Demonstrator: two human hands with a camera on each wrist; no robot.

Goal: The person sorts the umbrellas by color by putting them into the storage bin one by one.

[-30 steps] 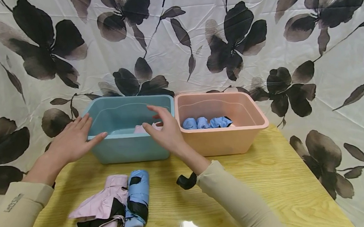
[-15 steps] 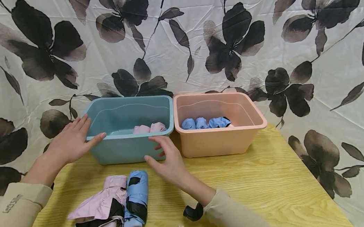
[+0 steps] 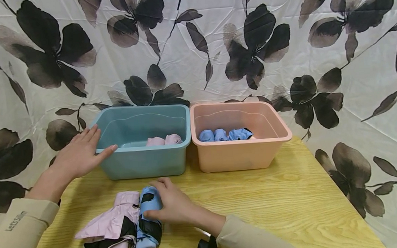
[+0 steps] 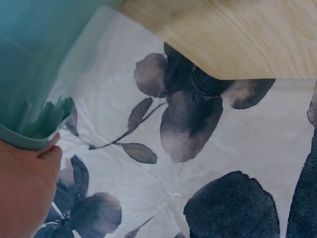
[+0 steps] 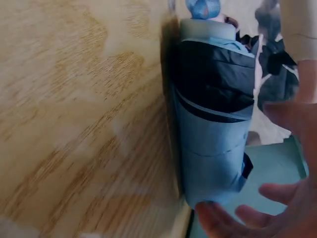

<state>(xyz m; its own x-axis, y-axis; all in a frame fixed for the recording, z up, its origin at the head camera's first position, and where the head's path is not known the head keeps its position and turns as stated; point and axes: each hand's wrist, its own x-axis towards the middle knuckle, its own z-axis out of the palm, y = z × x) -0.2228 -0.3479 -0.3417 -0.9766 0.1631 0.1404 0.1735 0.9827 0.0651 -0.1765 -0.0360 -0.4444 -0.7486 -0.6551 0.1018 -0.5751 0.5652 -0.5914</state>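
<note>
My left hand point(image 3: 77, 154) lies with straight fingers on the left front corner of the teal bin point(image 3: 143, 163). My right hand point(image 3: 172, 203) reaches over a rolled blue folding umbrella point(image 3: 151, 206) on the table. In the right wrist view, its spread fingers point(image 5: 213, 218) are right at one end of the blue umbrella point(image 5: 213, 148), and the thumb stands off its side. Against the umbrella's left side lies a loosely folded pink umbrella point(image 3: 112, 220) with black lining showing. Two pink rolls point(image 3: 163, 140) sit inside the teal bin.
A peach bin point(image 3: 234, 156) stands close beside the teal one, holding several blue rolls point(image 3: 221, 134). Both stand on a wooden table point(image 3: 275, 206), toward its back edge. Behind hangs a white cloth point(image 3: 201, 63) with dark flowers. A black strap point(image 3: 207, 245) shows at the right wrist.
My right hand has come from over the teal bin's front right, down and left to the blue umbrella. The left hand keeps its place on the rim.
</note>
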